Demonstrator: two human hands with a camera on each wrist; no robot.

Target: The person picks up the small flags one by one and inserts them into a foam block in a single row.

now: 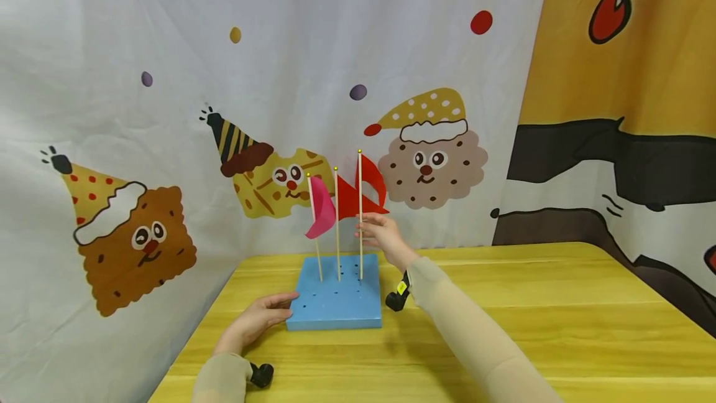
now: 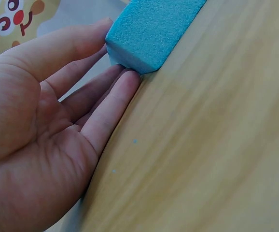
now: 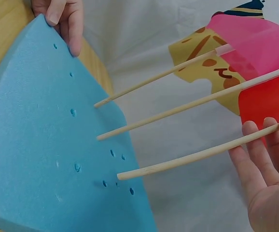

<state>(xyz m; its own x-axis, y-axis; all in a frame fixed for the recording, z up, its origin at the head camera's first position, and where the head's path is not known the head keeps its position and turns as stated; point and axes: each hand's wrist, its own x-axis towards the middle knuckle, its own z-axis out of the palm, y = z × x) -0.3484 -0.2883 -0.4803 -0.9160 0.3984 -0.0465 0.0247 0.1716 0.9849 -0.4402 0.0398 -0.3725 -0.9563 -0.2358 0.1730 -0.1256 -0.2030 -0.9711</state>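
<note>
A blue foam block (image 1: 335, 310) with small holes lies flat on the table. Straight fingers of my left hand (image 1: 260, 321) touch its left edge; in the left wrist view the fingertips (image 2: 130, 79) meet the block's corner. My right hand (image 1: 386, 236) pinches the wooden stick of the rightmost red flag (image 1: 373, 179) about halfway up. That stick's lower end (image 3: 125, 176) is at the foam surface; I cannot tell whether it is in a hole. Beside it, a second red flag (image 1: 348, 199) and a pink flag (image 1: 321, 210) stand in the block, unheld.
The yellow wood-grain table (image 1: 531, 303) extends to the right of the block. Behind it hangs a white curtain (image 1: 313, 67) printed with cartoon biscuits. Black wrist devices (image 1: 397, 298) are strapped to both forearms.
</note>
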